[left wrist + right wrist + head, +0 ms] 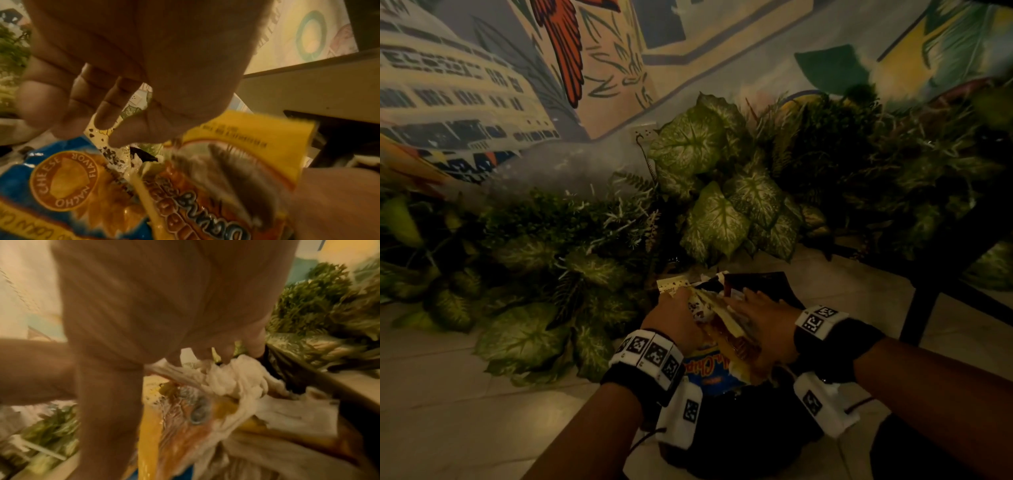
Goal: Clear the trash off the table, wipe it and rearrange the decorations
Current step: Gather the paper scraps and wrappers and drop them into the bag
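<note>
Behind the left hand (675, 318) and the right hand (758, 308) sit black cloth wristbands (837, 344) with white blocks (650, 353) of black squares. Two white boxes (683, 411) hang underneath.

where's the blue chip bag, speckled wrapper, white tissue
blue chip bag (63, 180): left wrist view, round cheese badge
speckled wrapper (115, 155): left wrist view, strip under the thumb
white tissue (232, 382): right wrist view, crumpled middle

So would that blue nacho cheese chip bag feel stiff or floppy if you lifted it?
Probably floppy: the blue chip bag looks creased and flattened. Likely very light, since it seems empty. Its glossy film shows highlights, so it may slip unless pinched, as the left hand pinches the speckled wrapper.
</note>
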`<state>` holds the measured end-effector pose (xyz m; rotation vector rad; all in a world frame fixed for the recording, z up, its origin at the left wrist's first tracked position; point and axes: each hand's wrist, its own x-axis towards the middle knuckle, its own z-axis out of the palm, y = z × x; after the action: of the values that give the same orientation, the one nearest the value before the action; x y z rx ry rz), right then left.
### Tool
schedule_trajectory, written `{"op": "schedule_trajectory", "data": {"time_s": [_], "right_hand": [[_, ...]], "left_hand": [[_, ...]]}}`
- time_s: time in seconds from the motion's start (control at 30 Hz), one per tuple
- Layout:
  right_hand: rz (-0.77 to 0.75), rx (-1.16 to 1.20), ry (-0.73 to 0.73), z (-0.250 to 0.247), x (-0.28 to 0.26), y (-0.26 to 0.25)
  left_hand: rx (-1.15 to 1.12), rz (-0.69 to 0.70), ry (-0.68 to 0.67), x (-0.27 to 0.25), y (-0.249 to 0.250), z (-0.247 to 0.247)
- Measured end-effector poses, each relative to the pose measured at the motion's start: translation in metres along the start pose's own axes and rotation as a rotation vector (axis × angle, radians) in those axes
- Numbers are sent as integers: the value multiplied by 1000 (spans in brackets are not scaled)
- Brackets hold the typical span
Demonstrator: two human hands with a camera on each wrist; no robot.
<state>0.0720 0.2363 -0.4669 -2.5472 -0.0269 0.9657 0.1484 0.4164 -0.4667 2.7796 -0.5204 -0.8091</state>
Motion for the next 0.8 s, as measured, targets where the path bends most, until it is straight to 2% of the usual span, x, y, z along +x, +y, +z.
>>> {"op": "schedule_trajectory", "data": {"time_s": [0.07,0.13,0.2,0.3,0.43,0.5,0.57,0.63,0.8], "right_hand": [[-15,13,-15,0,-5,2],[-32,103,39,-1,-9,2],[-58,237,181,-5,-11,2],[-122,353,378,-15,-17,0],[-33,457,583,-25,-21,2],[66,401,540,-23,-17,7],[151,266,411,-17,-11,13],[183,193,369,-13,-6,19],[162,275,536,-16,2,25]], "left_hand": [[20,21,-36,3,-1,1],[29,36,-66,6,-3,3],[29,52,-65,8,-6,4],[3,-26,-10,12,-12,2],[-46,-49,40,16,-15,-1],[-101,-28,50,16,-13,0],[-147,-4,33,16,-10,2],[-134,-2,7,15,-6,4],[-100,16,60,17,-5,1]]}}
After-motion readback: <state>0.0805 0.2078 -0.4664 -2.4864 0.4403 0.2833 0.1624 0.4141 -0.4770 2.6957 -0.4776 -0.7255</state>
